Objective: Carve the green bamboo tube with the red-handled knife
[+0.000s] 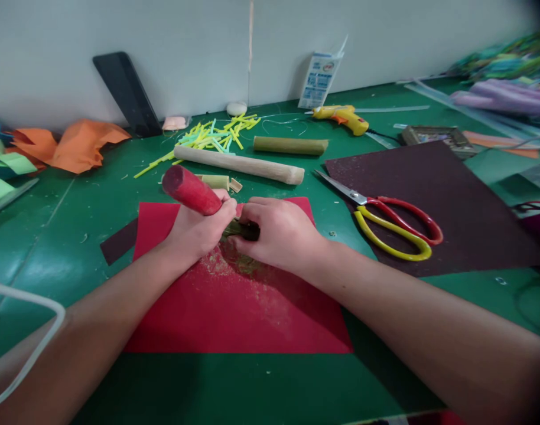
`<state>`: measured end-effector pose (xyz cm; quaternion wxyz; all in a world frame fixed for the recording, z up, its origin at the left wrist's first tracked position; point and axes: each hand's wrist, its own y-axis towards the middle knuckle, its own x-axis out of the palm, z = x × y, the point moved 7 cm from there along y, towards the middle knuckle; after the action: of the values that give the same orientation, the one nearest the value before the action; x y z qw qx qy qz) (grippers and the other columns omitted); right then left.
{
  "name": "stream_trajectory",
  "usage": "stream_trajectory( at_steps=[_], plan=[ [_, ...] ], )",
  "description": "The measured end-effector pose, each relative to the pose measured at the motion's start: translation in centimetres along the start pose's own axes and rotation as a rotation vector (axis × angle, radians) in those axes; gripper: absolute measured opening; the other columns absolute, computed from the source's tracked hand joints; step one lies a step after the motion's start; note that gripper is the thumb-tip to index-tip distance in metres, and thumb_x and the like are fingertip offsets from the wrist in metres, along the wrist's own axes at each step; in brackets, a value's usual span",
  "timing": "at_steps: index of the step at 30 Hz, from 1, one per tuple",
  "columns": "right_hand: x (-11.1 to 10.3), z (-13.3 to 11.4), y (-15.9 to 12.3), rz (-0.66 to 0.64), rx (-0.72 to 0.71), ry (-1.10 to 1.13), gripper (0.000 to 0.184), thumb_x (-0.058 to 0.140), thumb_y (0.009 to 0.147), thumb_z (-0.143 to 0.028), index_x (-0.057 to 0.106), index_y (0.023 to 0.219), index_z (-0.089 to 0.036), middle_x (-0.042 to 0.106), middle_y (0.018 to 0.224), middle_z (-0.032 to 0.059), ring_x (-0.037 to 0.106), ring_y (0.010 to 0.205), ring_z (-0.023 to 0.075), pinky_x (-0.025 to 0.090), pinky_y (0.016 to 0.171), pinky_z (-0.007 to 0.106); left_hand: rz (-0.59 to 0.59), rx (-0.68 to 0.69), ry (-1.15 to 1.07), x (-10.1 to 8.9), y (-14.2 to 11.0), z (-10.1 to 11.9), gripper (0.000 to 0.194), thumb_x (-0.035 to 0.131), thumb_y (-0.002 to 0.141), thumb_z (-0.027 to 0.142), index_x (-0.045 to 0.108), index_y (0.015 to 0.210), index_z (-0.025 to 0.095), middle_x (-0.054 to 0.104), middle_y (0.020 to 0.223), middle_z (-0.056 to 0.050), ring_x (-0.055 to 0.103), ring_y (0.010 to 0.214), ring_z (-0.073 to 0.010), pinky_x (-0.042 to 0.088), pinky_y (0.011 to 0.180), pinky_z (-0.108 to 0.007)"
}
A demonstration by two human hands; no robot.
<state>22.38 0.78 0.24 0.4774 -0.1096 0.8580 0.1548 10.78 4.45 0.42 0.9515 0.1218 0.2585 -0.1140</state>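
My left hand point(199, 230) is closed around a tool with a thick red handle point(192, 189); its working end is hidden by my fingers. Close beside it, my right hand point(285, 233) grips a short green bamboo tube point(247, 230), whose dark open end faces right. Both hands meet over a red sheet point(234, 324) strewn with pale dust and shavings. Whether the tool touches the bamboo cannot be made out. Just behind the hands lie a cut bamboo piece point(214, 182) and a small chip point(236, 185).
Scissors point(367, 203) with red and yellow handles lie on a dark sheet point(465, 224) at right. Behind are a pale stick point(238, 165), a bamboo length point(290, 146), yellow-green strips point(208, 137) and a yellow glue gun point(343, 118). A phone point(128, 94) leans on the wall.
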Motion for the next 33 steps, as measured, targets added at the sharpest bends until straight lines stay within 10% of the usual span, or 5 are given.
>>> stream_trajectory(
  at_steps=[27, 33],
  plan=[
    [-0.12, 0.39, 0.25, -0.004, 0.024, 0.026, 0.026, 0.069, 0.076, -0.035, 0.051, 0.066, -0.020, 0.055, 0.071, -0.0007, 0.045, 0.065, 0.0122, 0.029, 0.058, 0.028, -0.069, -0.014, -0.163, 0.01, -0.63, -0.18, 0.028, 0.053, 0.071, 0.027, 0.038, 0.048, 0.020, 0.034, 0.049, 0.004, 0.031, 0.051, -0.0095, 0.029, 0.050, -0.027],
    [-0.07, 0.34, 0.17, 0.004, 0.010, -0.024, 0.024, 0.067, 0.076, -0.038, 0.053, 0.069, -0.020, 0.057, 0.074, 0.0003, 0.046, 0.068, 0.0138, 0.029, 0.060, 0.029, 0.077, -0.012, -0.154, -0.67, -0.42, -0.32, 0.025, 0.051, 0.073, 0.024, 0.040, 0.051, 0.020, 0.039, 0.052, 0.004, 0.036, 0.055, -0.0107, 0.032, 0.052, -0.026]
  ],
)
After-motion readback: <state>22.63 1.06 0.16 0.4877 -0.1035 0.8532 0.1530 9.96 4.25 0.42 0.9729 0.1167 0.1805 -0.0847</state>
